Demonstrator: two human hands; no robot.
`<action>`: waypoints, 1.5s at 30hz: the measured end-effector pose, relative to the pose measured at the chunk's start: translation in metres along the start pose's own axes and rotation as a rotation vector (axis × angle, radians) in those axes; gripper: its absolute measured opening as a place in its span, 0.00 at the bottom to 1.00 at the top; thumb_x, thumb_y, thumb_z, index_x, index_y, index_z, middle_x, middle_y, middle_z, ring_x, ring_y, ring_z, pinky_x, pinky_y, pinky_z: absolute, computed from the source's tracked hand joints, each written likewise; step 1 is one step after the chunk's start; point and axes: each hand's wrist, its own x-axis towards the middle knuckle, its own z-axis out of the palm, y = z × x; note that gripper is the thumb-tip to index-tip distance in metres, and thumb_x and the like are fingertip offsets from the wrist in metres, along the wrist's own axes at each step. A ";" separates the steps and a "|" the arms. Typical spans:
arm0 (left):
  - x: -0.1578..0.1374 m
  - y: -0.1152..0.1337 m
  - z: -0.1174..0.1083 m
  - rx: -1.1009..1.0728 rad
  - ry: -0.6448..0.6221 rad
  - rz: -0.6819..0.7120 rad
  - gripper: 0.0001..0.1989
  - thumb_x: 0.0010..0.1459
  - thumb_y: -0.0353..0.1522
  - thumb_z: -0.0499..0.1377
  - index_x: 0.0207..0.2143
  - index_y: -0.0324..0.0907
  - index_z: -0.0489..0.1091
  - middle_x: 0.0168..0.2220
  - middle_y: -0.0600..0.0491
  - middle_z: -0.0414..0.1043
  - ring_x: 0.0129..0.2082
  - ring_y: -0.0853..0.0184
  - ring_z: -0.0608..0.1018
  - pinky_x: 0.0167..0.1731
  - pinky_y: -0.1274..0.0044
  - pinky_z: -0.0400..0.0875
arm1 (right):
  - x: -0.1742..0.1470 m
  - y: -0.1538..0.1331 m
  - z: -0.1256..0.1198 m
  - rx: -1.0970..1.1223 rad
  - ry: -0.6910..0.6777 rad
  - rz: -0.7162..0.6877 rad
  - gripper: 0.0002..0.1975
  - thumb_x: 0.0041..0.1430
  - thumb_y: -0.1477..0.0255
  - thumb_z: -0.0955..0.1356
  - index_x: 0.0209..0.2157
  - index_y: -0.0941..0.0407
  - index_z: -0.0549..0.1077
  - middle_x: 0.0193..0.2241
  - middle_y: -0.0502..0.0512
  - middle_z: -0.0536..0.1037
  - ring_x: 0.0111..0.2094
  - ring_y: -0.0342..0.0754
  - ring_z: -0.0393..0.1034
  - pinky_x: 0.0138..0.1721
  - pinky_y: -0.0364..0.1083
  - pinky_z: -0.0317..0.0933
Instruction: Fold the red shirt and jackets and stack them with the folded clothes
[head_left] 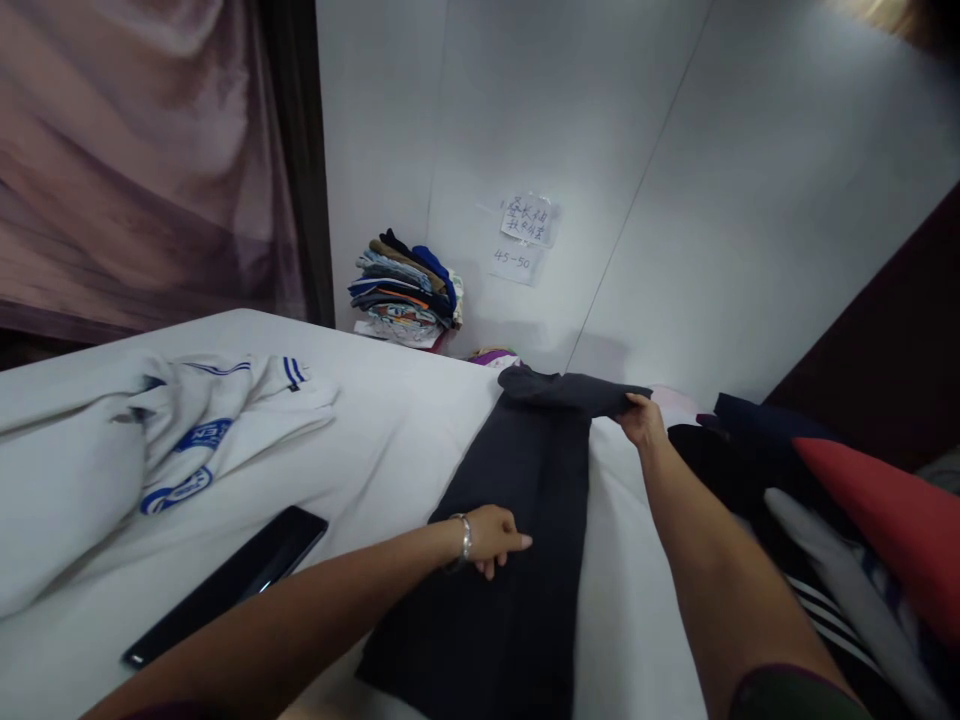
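A dark grey garment [517, 470], seemingly folded lengthwise into a long strip, lies on the white-covered table in front of me. At its far end a sleeve-like part is drawn out to the right. My right hand [641, 418] pinches the tip of that part and holds it out at the right side. Over the middle of the garment is my left hand [495, 538], with a silver bracelet at the wrist. Its fingers are loosely bent and apart, with nothing held in them; whether they touch the cloth is unclear.
On the left lie a crumpled white garment [217, 420] with blue stripes and a black glossy phone-like object [232, 580]. A stack of folded clothes [405, 285] stands by the wall below paper signs [525, 235]. Piled clothes, one red [885, 510], crowd the right side.
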 end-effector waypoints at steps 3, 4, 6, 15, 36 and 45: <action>-0.001 0.004 -0.012 -0.211 0.180 0.015 0.17 0.50 0.46 0.58 0.30 0.41 0.65 0.25 0.55 0.70 0.17 0.73 0.70 0.16 0.82 0.62 | -0.008 0.000 0.001 0.045 -0.005 0.002 0.03 0.47 0.73 0.66 0.27 0.55 0.68 0.26 0.49 0.76 0.31 0.47 0.72 0.36 0.49 0.69; -0.001 0.005 -0.015 -0.251 0.243 0.011 0.18 0.50 0.46 0.58 0.32 0.40 0.65 0.28 0.54 0.71 0.20 0.73 0.71 0.17 0.82 0.63 | -0.011 -0.003 0.006 0.067 -0.019 -0.027 0.04 0.47 0.72 0.68 0.29 0.55 0.70 0.28 0.49 0.77 0.33 0.46 0.72 0.37 0.49 0.69; 0.000 0.006 -0.019 -0.346 0.284 -0.052 0.19 0.51 0.46 0.57 0.36 0.40 0.66 0.36 0.49 0.72 0.24 0.72 0.73 0.19 0.81 0.67 | -0.024 -0.009 0.021 0.081 -0.077 -0.135 0.09 0.44 0.72 0.71 0.32 0.55 0.72 0.30 0.49 0.78 0.36 0.46 0.72 0.41 0.49 0.68; -0.005 -0.004 -0.032 -0.848 0.138 -0.218 0.38 0.54 0.58 0.45 0.51 0.38 0.63 0.50 0.38 0.70 0.38 0.61 0.78 0.38 0.70 0.73 | -0.167 0.053 0.004 -0.706 -0.699 -0.293 0.17 0.44 0.72 0.73 0.40 0.54 0.77 0.40 0.56 0.79 0.46 0.57 0.71 0.52 0.58 0.60; 0.013 -0.005 -0.020 -0.855 0.377 0.043 0.22 0.44 0.29 0.62 0.46 0.39 0.68 0.35 0.49 0.78 0.37 0.59 0.79 0.42 0.66 0.73 | -0.084 0.051 0.071 -0.966 -0.373 -0.190 0.06 0.50 0.74 0.69 0.31 0.52 0.78 0.38 0.52 0.79 0.48 0.53 0.70 0.54 0.52 0.58; 0.019 -0.013 -0.018 -0.663 0.418 0.132 0.22 0.46 0.29 0.61 0.47 0.41 0.70 0.42 0.48 0.77 0.46 0.58 0.76 0.49 0.67 0.69 | -0.003 0.103 0.126 -0.987 -0.151 -0.107 0.09 0.40 0.75 0.75 0.22 0.55 0.71 0.38 0.60 0.76 0.58 0.57 0.58 0.54 0.52 0.57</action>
